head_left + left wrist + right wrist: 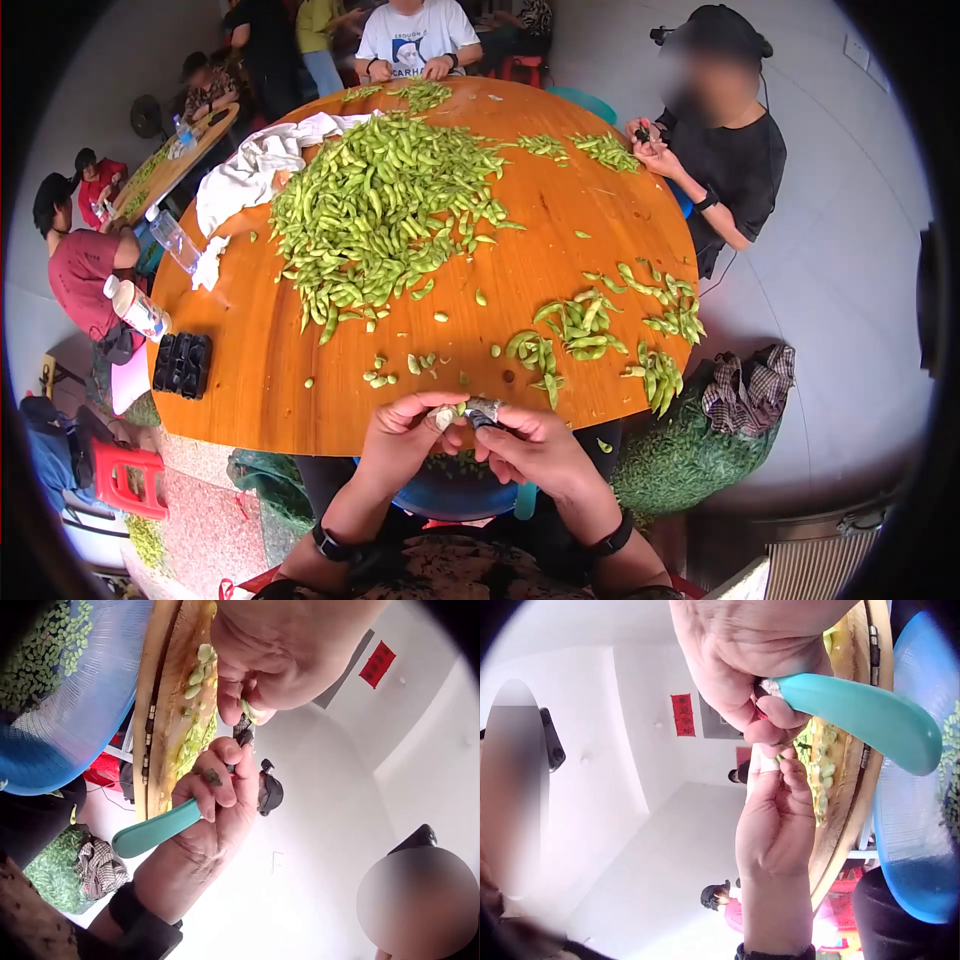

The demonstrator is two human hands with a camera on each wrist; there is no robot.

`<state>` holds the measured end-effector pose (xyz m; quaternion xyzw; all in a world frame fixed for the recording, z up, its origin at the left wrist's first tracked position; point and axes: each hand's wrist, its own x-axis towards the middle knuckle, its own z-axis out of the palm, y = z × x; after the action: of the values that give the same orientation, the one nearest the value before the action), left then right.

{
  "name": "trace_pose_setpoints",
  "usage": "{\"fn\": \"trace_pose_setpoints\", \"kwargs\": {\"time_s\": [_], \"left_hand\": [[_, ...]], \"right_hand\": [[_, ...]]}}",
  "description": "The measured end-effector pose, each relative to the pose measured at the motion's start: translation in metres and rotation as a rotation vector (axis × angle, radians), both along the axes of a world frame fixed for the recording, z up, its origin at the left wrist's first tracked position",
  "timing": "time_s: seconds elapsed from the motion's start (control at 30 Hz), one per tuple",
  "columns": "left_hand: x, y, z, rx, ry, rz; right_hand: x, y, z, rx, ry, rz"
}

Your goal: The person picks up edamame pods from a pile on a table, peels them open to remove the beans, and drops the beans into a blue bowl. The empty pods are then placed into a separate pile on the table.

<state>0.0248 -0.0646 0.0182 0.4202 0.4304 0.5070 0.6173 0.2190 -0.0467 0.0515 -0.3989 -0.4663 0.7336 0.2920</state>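
Close together above the table's front edge, my two hands meet over a small green bean pod [250, 711]. My left hand [405, 440] pinches the pod between thumb and finger; a white wrap [443, 418] covers a fingertip. Curled fingers of my right hand [540, 455] grip a teal-handled tool [870, 716], whose handle sticks out below the palm. Its working end is mostly hidden at the fingertips, where something dark shows against the pod. Loose shelled beans [378, 376] and small piles of pods [585, 325] lie on the table just beyond.
A big heap of pods [380, 210] covers the middle of the round wooden table [560, 230]. Below its edge, a blue basin [112, 690] holds shelled beans. A black tray [182, 365] and bottles stand left. Another person [730, 150] sits at the right.
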Motion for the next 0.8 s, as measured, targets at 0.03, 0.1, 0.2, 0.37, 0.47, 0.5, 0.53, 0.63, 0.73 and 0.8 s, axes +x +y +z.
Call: {"fn": "trace_pose_setpoints", "kwargs": {"time_s": [0.03, 0.1, 0.2, 0.37, 0.47, 0.5, 0.53, 0.63, 0.73, 0.8], "left_hand": [[0.003, -0.001, 0.0, -0.001, 0.0, 0.001], [0.009, -0.001, -0.001, 0.062, 0.134, 0.076], [0.014, -0.002, -0.005, 0.252, 0.319, 0.128], [0.02, -0.004, 0.002, 0.323, 0.457, 0.137], [0.019, -0.005, 0.001, 0.305, 0.442, 0.103], [0.02, -0.005, 0.001, 0.278, 0.393, 0.093], [0.02, -0.005, 0.0, 0.25, 0.343, 0.082], [0.021, -0.005, -0.004, 0.191, 0.275, 0.068], [0.018, -0.006, -0.006, 0.067, 0.105, 0.022], [0.016, -0.006, -0.011, 0.033, 0.033, -0.003]], "right_hand": [[0.0, 0.0, -0.001, -0.001, 0.0, 0.001], [0.0, -0.001, -0.006, -0.028, 0.021, -0.021], [0.003, -0.002, -0.01, -0.009, 0.011, -0.028], [0.01, -0.006, -0.011, -0.06, 0.065, -0.03], [0.009, -0.008, -0.011, -0.058, 0.065, -0.035], [0.008, -0.009, -0.012, -0.055, 0.052, -0.05], [0.007, -0.009, -0.013, -0.055, 0.052, -0.05], [0.005, -0.01, -0.019, -0.123, 0.14, -0.108], [0.005, -0.008, -0.027, -0.108, 0.167, -0.088], [0.005, -0.008, -0.029, -0.123, 0.213, -0.073]]}}
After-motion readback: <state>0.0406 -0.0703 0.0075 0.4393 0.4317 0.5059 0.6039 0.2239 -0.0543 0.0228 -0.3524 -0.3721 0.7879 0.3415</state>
